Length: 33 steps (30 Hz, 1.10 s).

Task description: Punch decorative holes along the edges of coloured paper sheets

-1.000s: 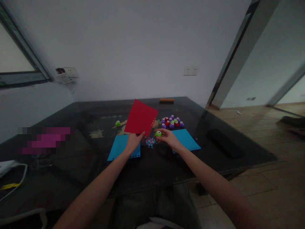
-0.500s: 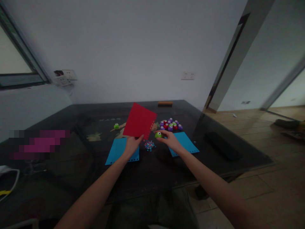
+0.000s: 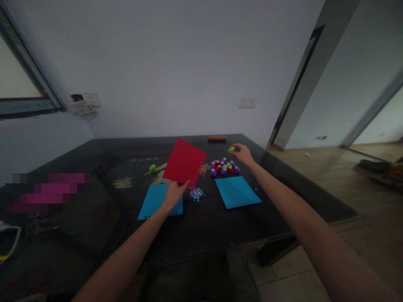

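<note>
My left hand (image 3: 175, 193) pinches the lower edge of a red punched sheet (image 3: 185, 160), which is tilted up above the table. My right hand (image 3: 242, 153) grips a small green toy with a round eye (image 3: 231, 149), raised behind a cluster of purple, red and green eyed toys (image 3: 224, 167). Another green toy (image 3: 153, 168) sits left of the red sheet. One blue punched sheet (image 3: 154, 201) lies partly under my left hand and wrist. A second blue sheet (image 3: 238, 191) lies flat at the right. Between them is a pile of tiny pink, blue and white pieces (image 3: 196, 193).
All this is on a dark glossy table (image 3: 201, 230) against a pale wall. A brown roll-like object (image 3: 217, 138) lies at its far edge. Wall sockets (image 3: 247, 102) are above. A pixelated pink patch (image 3: 56, 188) covers something at the left.
My right hand has moved up and to the right with the green toy, from beside the red sheet to beyond the toy cluster, uncovering the right blue sheet. My left hand stays nearly still.
</note>
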Motion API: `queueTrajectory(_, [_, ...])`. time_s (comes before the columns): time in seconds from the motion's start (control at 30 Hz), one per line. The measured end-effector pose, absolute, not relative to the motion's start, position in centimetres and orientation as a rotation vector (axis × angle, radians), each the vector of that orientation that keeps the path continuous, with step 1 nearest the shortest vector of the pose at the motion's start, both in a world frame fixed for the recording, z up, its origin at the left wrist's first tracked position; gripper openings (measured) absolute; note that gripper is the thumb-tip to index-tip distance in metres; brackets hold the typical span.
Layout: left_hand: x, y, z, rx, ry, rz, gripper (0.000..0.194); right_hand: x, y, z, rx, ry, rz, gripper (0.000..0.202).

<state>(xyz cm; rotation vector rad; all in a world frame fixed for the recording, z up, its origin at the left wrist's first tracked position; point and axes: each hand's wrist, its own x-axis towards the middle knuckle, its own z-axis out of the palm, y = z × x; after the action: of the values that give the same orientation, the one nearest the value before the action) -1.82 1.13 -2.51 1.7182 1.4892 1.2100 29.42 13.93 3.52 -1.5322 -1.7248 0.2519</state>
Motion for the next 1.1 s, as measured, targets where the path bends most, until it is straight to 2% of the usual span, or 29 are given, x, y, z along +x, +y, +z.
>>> queueTrajectory(0.1, [-1.8, 1.0, -2.3, 1.729, 1.465, 1.205, 0.026, 31.3, 16.1, 2.5, -1.816, -1.669, 0.116, 0.03])
queueTrajectory(0.4, [-1.4, 0.3, -1.7, 1.727, 1.488, 1.192, 0.023, 32.7, 18.4, -2.2, -2.058, -1.685, 0.129, 0.029])
queueTrajectory(0.53, [-1.3, 0.3, -1.8, 1.72, 1.516, 1.185, 0.018, 32.6, 19.1, -2.9, -2.066, -1.734, 0.163, 0.027])
queueTrajectory(0.7, [-1.6, 0.8, -2.6, 1.769, 1.511, 1.157, 0.024, 32.2, 19.7, -3.2, -1.994, -1.8, 0.203, 0.026])
queueTrajectory(1.1, [-1.3, 0.3, -2.1, 1.733, 1.487, 1.117, 0.021, 31.1, 19.7, -3.1, -1.805, -1.932, 0.306, 0.028])
